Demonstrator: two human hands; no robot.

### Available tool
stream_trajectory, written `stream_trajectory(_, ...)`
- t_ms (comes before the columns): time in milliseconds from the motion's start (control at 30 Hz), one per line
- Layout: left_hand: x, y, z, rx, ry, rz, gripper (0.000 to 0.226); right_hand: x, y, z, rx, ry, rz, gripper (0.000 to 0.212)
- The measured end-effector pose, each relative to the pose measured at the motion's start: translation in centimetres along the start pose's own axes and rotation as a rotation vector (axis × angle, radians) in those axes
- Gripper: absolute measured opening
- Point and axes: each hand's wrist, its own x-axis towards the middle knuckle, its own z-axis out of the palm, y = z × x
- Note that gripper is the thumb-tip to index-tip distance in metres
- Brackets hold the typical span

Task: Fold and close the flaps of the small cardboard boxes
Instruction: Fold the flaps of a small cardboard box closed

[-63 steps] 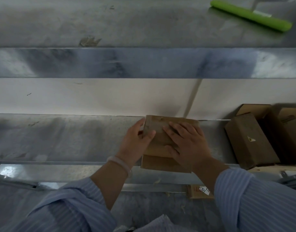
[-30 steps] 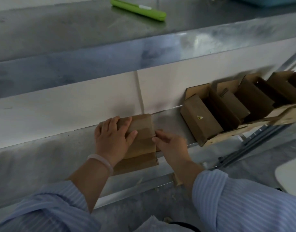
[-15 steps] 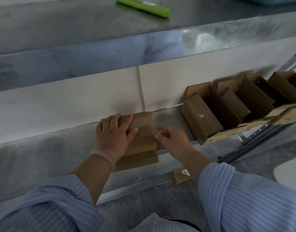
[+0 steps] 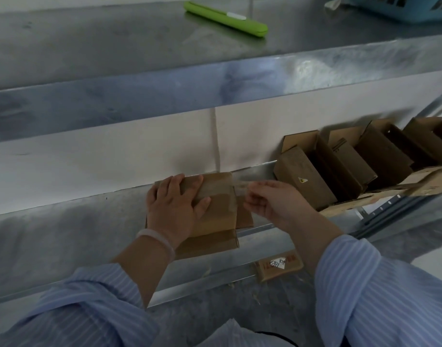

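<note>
The left hand (image 4: 173,209) lay flat, fingers spread, pressing down on the top of the small cardboard box (image 4: 215,211), which sat on the lower metal tabletop (image 4: 65,234) against the white panel (image 4: 115,151). The right hand (image 4: 270,204) hovered just beside the box's right edge, its fingers pinched together on what looked like a strip of clear tape (image 4: 241,185) running onto the box top. A side flap (image 4: 243,214) stuck out below it. A cardboard scrap (image 4: 280,266) on the floor bore handwritten "6391". Open boxes (image 4: 340,166) stood in a row at right. A green tool (image 4: 226,18) lay on the upper shelf.
</note>
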Motion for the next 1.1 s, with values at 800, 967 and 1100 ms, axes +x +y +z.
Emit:
stream_trajectory(800, -0.2, -1.1, 0.1, 0.003, 0.085, 0.105, 0.057, 4.6, 0.1, 1.5, -0.957, 0.315, -0.627, 0.006)
stream_trajectory(967, -0.1, -1.2, 0.1, 0.005, 0.063, 0.101, 0.059, 4.5, 1.8, 0.5, -1.13, 0.098, -0.821, 0.011)
stream_trajectory(1100, 0.0, -1.3, 0.2, -0.005, 0.05, 0.105, 0.059, 3.6, 2.4, 0.0, -1.14, -0.004, -0.848, 0.036)
